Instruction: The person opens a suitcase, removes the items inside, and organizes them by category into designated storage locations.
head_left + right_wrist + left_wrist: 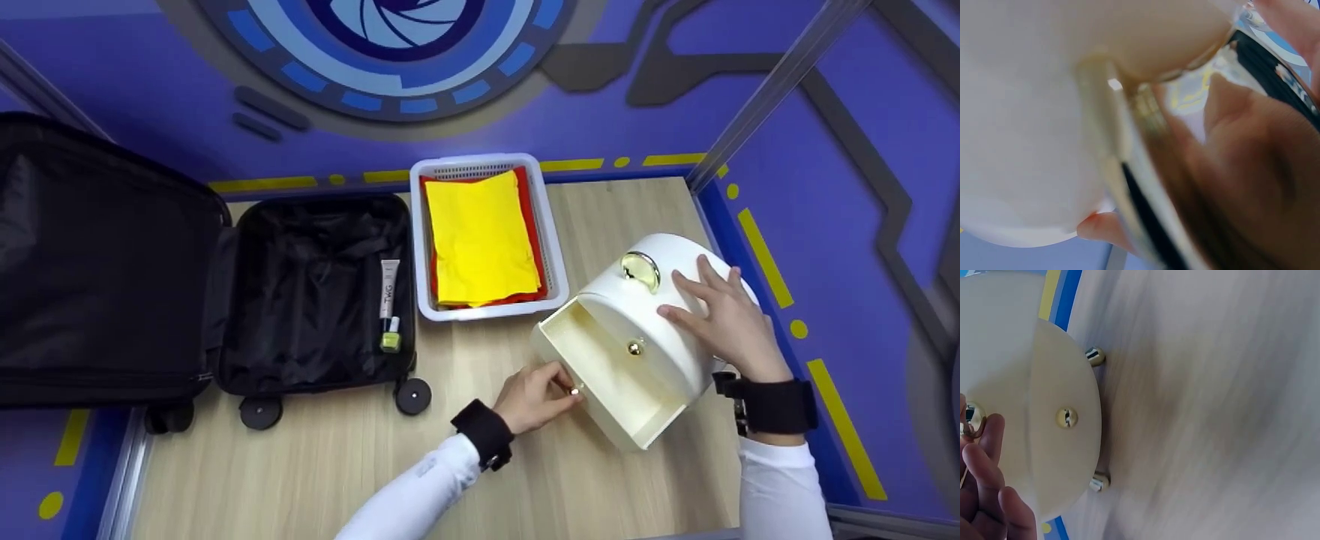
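Note:
A white rounded storage box [664, 262] with gold fittings stands at the right of the table, one drawer [600, 360] pulled out and no contents visible inside. My left hand [534, 397] pinches that drawer's gold knob [976, 419] between thumb and finger. On the box's curved top my right hand [731, 330] rests with spread fingers. A gold handle [1145, 191] fills the front of the right wrist view, with part of my right hand behind it. Below the pulled drawer, the left wrist view shows another gold knob [1066, 417] and two gold feet.
A white basket [553, 244] with folded yellow cloth [484, 236] over red cloth stands at the back middle. Left of it lies an open black suitcase [315, 300] holding a tube [388, 289] and a small green-yellow bottle [391, 339]. Purple walls stand behind and at the right.

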Tool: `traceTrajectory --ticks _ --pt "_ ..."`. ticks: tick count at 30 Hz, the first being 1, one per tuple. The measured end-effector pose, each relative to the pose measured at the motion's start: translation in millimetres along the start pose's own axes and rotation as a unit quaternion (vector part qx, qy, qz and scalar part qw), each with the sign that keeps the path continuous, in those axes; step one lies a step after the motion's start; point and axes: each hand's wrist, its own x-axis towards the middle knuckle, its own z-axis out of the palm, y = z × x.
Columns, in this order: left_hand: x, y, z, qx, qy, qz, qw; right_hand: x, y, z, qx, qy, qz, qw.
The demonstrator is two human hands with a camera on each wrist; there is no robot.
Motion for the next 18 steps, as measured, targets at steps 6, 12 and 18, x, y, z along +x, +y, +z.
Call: traceTrajectory --ticks 6,12,18 --pt "-15.8 -6.5 -10.4 0.018 -0.015 0.027 0.9994 -1.5 0.5 -1.2 -0.006 0.004 -0.001 1.0000" --pt "-23.5 -13.0 -5.2 -0.002 -0.013 0.013 0.9998 0.1 0.3 -0.3 -0.007 0.006 -0.010 0.9999" --pt "-27.2 -15.5 -3.5 -0.028 -0.012 -0.001 0.9995 0.3 -0.5 0.6 -0.006 0.008 -0.012 0.9999"
